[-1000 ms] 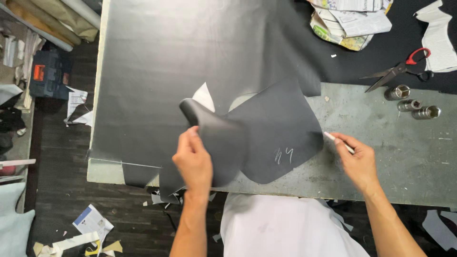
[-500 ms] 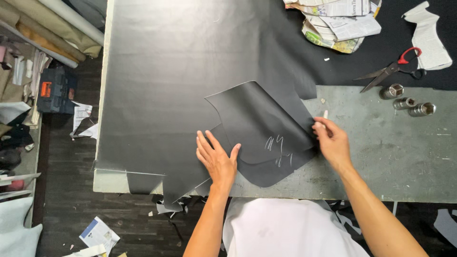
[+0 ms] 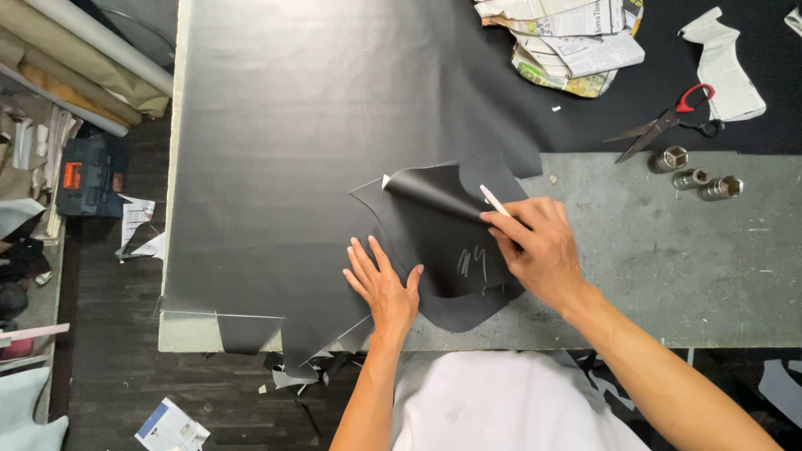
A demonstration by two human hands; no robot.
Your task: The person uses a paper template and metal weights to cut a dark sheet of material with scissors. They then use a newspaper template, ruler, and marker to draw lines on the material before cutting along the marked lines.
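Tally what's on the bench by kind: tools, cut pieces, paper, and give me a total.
Scissors: 1
Metal sockets: 3
White marking stick, in the right hand: 1
Cut dark piece, under the left hand: 1
Large dark sheet: 1
Newspaper pile: 1
White paper pattern: 1
Total: 9

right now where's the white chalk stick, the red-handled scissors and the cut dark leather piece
white chalk stick point(image 3: 493, 200), head view, its bare upper end
red-handled scissors point(image 3: 668, 124), head view, near the pivot
cut dark leather piece point(image 3: 443, 242), head view, flat middle
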